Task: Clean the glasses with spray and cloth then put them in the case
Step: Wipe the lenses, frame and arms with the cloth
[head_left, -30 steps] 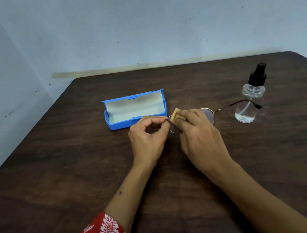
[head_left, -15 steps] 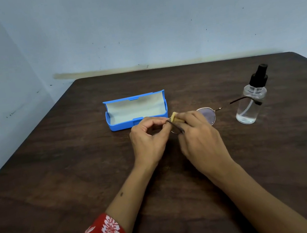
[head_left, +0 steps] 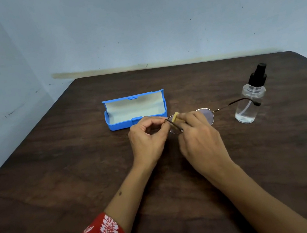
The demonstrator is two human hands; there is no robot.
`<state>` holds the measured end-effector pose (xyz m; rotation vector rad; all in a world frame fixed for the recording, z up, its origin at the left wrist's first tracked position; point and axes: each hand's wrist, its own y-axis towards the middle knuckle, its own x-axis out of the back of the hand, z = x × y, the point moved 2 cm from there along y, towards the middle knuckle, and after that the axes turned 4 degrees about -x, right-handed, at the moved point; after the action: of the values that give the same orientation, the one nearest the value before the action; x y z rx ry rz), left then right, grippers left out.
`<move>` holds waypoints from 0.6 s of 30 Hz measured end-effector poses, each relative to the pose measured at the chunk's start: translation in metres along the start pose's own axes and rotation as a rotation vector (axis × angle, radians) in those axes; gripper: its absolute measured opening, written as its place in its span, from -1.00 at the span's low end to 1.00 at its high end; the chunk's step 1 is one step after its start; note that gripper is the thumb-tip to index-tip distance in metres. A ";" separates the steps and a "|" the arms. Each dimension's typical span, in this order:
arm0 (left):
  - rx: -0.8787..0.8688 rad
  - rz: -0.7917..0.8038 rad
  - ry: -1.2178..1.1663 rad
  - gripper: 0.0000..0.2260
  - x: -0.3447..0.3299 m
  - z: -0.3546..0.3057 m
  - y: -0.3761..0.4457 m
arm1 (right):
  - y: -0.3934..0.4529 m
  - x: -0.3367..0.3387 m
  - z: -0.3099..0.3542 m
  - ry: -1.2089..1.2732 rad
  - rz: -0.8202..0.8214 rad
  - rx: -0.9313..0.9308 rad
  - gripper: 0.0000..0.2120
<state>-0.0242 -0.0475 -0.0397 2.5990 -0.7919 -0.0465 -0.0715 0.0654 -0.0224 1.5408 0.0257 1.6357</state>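
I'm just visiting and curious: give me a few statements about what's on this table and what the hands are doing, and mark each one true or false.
1. The blue plastic glasses case lies open. True.
2. The clear spray bottle with the black pump top lies tipped on its side. False: it stands upright on the dark wooden table.
3. The right hand presses a small yellow cloth to the thin metal-framed glasses. True.
4. The glasses already sit inside the case. False: both hands hold them in front of it.
5. The left hand grips the spray bottle. False: it pinches the glasses frame.
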 end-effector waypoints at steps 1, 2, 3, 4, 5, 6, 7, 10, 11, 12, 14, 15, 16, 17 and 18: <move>0.000 -0.002 -0.001 -0.85 0.000 0.000 0.000 | -0.002 -0.001 0.002 -0.005 0.001 0.037 -0.76; 0.001 -0.004 -0.001 -0.86 0.001 0.000 0.000 | -0.004 -0.003 0.004 -0.010 0.005 0.065 -0.77; 0.001 -0.003 0.000 -0.86 0.001 -0.001 0.000 | -0.004 -0.003 0.004 -0.006 0.007 0.074 -0.77; -0.001 -0.002 0.000 -0.87 0.001 -0.001 0.000 | -0.003 -0.003 0.003 0.007 0.004 0.062 -0.76; -0.004 -0.001 -0.002 -0.86 0.001 -0.002 -0.001 | -0.001 -0.002 0.001 0.018 -0.001 0.035 -0.77; -0.004 0.000 -0.003 -0.85 0.001 -0.002 0.000 | 0.001 -0.001 0.000 0.020 -0.006 0.008 -0.77; -0.003 0.001 -0.004 -0.85 0.001 -0.002 0.000 | 0.002 0.000 -0.001 0.013 -0.009 -0.007 -0.78; 0.018 -0.015 0.008 -0.88 0.001 -0.001 0.001 | 0.000 -0.002 0.001 -0.019 -0.017 0.024 -0.77; 0.027 -0.025 0.011 -0.89 0.001 0.000 0.001 | -0.001 -0.003 0.003 -0.034 -0.016 0.037 -0.77; 0.034 -0.034 0.011 -0.90 0.002 0.001 0.002 | -0.003 -0.004 0.005 -0.043 -0.010 0.044 -0.77; 0.044 -0.047 0.010 -0.91 0.002 0.002 0.002 | -0.005 -0.006 0.007 -0.015 0.005 0.039 -0.79; 0.044 -0.054 0.016 -0.92 0.002 0.003 0.003 | -0.006 -0.007 0.006 0.022 0.017 0.029 -0.79; 0.039 -0.060 0.027 -0.93 0.003 0.004 0.003 | -0.006 -0.007 0.005 0.066 0.029 0.019 -0.79; 0.034 -0.067 0.036 -0.94 0.003 0.005 0.003 | -0.007 -0.007 0.005 0.109 0.039 0.013 -0.79; 0.032 -0.076 0.038 -0.95 0.004 0.006 0.003 | -0.007 -0.007 0.003 0.145 0.044 0.009 -0.79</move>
<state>-0.0239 -0.0542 -0.0433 2.6513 -0.6855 -0.0060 -0.0655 0.0643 -0.0311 1.4356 0.0781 1.7817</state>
